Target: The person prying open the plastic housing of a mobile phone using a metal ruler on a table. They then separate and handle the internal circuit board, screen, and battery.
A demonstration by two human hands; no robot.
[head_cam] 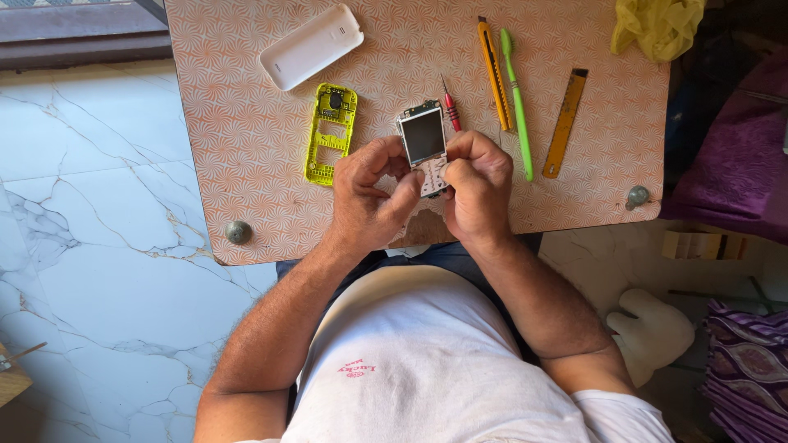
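Both hands hold a stripped small phone (425,148) just above the worktop (246,148): left hand (369,193) clasps its lower left edge, right hand (476,184) pinches the keypad end, thumbs pressing on the keys. Step looks like mid-disassembly, working the keypad section. Yellow-green frame (331,134) and white back cover (311,46) lie apart at left; red screwdriver (451,109) just beside. Next move likely needs careful prying, steady grip.

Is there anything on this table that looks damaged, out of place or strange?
The phone held in the left hand and right hand is stripped open, its circuit board bare at the top. Its yellow-green frame and white back cover lie apart on the table. A green toothbrush lies among the tools.
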